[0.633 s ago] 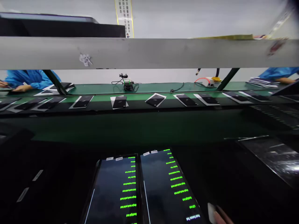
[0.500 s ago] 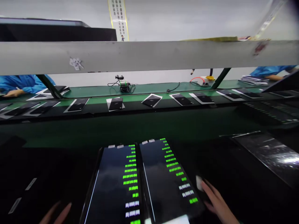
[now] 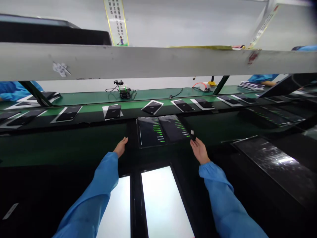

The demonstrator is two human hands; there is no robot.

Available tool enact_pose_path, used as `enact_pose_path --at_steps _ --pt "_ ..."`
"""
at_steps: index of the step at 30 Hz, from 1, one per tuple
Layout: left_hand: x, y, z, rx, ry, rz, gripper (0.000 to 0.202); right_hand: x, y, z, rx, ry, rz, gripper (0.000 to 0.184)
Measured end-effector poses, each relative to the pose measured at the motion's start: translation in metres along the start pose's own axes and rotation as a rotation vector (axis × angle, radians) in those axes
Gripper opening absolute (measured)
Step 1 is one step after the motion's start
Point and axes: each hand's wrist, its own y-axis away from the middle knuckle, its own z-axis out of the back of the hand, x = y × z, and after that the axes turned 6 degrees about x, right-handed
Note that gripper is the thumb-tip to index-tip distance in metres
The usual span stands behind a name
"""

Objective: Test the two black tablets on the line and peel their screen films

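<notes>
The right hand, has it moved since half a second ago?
Yes. The right hand has reached forward along the lit panels, toward the conveyor, now at their far right corner.

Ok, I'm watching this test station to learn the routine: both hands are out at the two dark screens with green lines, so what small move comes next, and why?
Probably a short push forward. The left hand and right hand flank the tray holding two dark screens, just short of the conveyor, while two white-lit screens lie nearer.

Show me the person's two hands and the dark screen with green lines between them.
left hand (image 3: 121, 146), head view, on its back.
right hand (image 3: 199, 151), head view, on its back.
dark screen with green lines (image 3: 151, 131), head view, middle of the left panel.
</notes>
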Motion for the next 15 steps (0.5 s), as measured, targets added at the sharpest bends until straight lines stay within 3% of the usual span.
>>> enact_pose_path --at_steps 3,6,8,10,12,15 --pt "-0.005 0.025 0.002 0.082 0.009 -0.048 0.062 0.003 0.073 -0.004 0.123 -0.001 -0.035 0.051" --pt "0.004 0.083 0.025 0.116 -0.056 -0.093 0.073 -0.001 0.146 -0.006 0.236 0.047 -0.089 0.048" --pt "0.020 0.126 0.045 0.074 -0.184 -0.044 0.068 -0.005 0.174 -0.007 0.251 0.149 -0.085 0.042" --pt "0.039 0.161 0.063 -0.006 -0.343 0.034 0.057 -0.007 0.182 -0.012 0.229 0.321 -0.023 0.037" --pt "0.056 0.188 0.079 -0.055 -0.577 0.008 0.054 -0.005 0.175 -0.021 0.210 0.459 0.050 0.037" --pt "0.076 0.223 0.093 -0.038 -0.855 0.010 0.059 0.004 0.161 -0.041 0.270 0.508 0.101 0.038"
